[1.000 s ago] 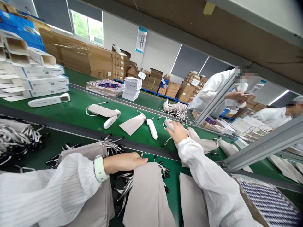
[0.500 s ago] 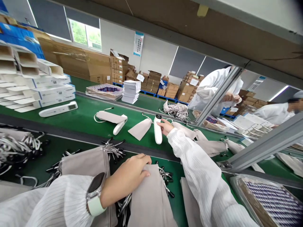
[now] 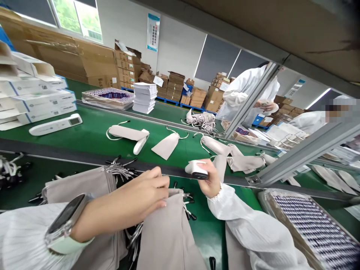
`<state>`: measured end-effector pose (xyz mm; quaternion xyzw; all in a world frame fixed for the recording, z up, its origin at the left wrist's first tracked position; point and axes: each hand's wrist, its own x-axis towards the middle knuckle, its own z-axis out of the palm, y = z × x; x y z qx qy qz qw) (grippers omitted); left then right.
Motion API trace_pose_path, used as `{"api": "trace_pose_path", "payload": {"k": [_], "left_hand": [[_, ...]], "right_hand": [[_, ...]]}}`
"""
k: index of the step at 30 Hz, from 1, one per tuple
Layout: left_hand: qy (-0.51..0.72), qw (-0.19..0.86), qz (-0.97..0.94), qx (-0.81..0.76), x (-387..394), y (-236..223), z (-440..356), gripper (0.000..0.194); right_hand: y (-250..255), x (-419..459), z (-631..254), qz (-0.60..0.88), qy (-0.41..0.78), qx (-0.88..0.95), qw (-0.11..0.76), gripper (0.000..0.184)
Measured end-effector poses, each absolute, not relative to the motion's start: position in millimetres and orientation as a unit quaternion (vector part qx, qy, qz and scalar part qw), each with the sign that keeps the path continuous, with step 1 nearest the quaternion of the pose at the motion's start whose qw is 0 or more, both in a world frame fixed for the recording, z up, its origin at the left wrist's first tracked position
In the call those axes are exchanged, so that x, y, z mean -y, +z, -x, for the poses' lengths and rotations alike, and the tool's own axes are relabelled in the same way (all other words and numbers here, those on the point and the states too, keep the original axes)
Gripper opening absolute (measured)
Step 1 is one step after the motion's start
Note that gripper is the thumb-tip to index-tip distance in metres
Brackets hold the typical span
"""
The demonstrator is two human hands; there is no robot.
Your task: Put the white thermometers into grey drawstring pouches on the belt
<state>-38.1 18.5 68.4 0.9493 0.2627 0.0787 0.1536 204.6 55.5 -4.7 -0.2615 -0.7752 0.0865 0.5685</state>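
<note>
My right hand [image 3: 211, 180] is closed around a white handheld device [image 3: 196, 169], held just above the near edge of the green belt [image 3: 92, 137]. My left hand [image 3: 146, 193] pinches the mouth of a beige drawstring pouch [image 3: 168, 232] that lies in front of me, fingers curled on the fabric. More beige pouches [image 3: 92, 183] with black-tipped cords lie to the left of it. On the belt beyond lie an empty pouch [image 3: 166, 146], a pouch with a white device beside it [image 3: 132, 134] and a filled pouch [image 3: 218, 146].
White and blue boxes [image 3: 36, 101] are stacked at the left, with a white device [image 3: 54, 125] in front of them. A tray of small parts [image 3: 315, 228] sits at the right. A metal frame bar [image 3: 303, 153] crosses diagonally. Two people in white coats [image 3: 247, 93] work opposite.
My right hand has picked the white device off the belt and drawn it back toward me. My left hand has closed on the pouch's mouth. The view has shifted left and down.
</note>
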Motion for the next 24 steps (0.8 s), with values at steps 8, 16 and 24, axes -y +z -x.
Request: {"api": "trace_pose_path", "payload": {"k": [8, 16, 24], "left_hand": [[0.123, 0.323, -0.899, -0.267, -26.8, 57.0, 33.6, 0.024], [0.302, 0.279, -0.84, -0.355, -22.0, 54.8, 31.1, 0.019], [0.284, 0.261, -0.82, -0.422, -23.4, 59.9, 37.1, 0.021]], "right_hand": [[53.6, -40.4, -179.8, 0.37, 0.334, 0.529, 0.687, 0.048], [45.8, -37.0, -148.7, 0.342, 0.632, 0.557, 0.417, 0.03], [40.0, -39.7, -152.2, 0.373, 0.407, 0.77, 0.32, 0.052]]}}
